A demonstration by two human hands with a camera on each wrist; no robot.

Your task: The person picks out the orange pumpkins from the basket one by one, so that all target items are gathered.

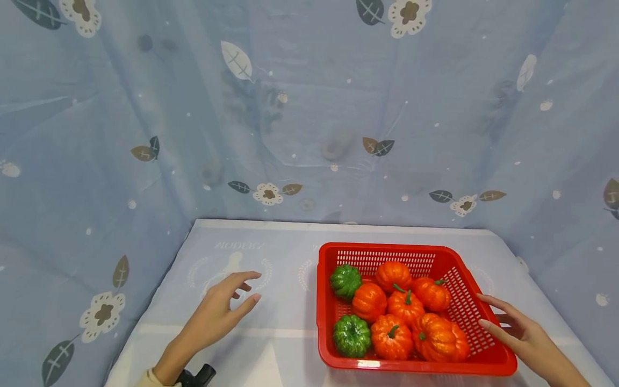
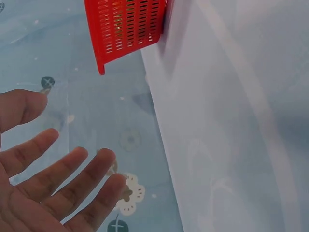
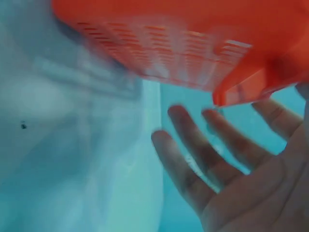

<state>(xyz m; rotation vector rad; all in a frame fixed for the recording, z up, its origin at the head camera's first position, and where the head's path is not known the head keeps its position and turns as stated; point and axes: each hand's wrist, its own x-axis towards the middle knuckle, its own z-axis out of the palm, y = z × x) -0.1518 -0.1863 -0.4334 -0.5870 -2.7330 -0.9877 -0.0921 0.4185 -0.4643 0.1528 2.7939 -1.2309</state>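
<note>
A red plastic basket (image 1: 387, 366) with slotted walls stands on the table, filled with several orange pumpkins (image 1: 394, 336) and two green ones (image 1: 351, 336). My right hand (image 1: 524, 336) is at the basket's right rim, fingertips right by the edge, fingers spread. In the right wrist view the basket's wall (image 3: 169, 53) lies above those extended fingers. Over the left part of the table hovers my left hand (image 1: 220, 312), well apart from the basket, its fingers relaxed and holding nothing. The left wrist view shows that hand (image 2: 63, 188) with fingers spread and the basket (image 2: 128, 29) beyond.
A pale patterned cloth covers the table (image 1: 285, 269). Blue fabric (image 1: 309, 118) with leaves and flowers hangs behind it and along both sides. A black strap mount (image 1: 197, 375) sits at my left wrist.
</note>
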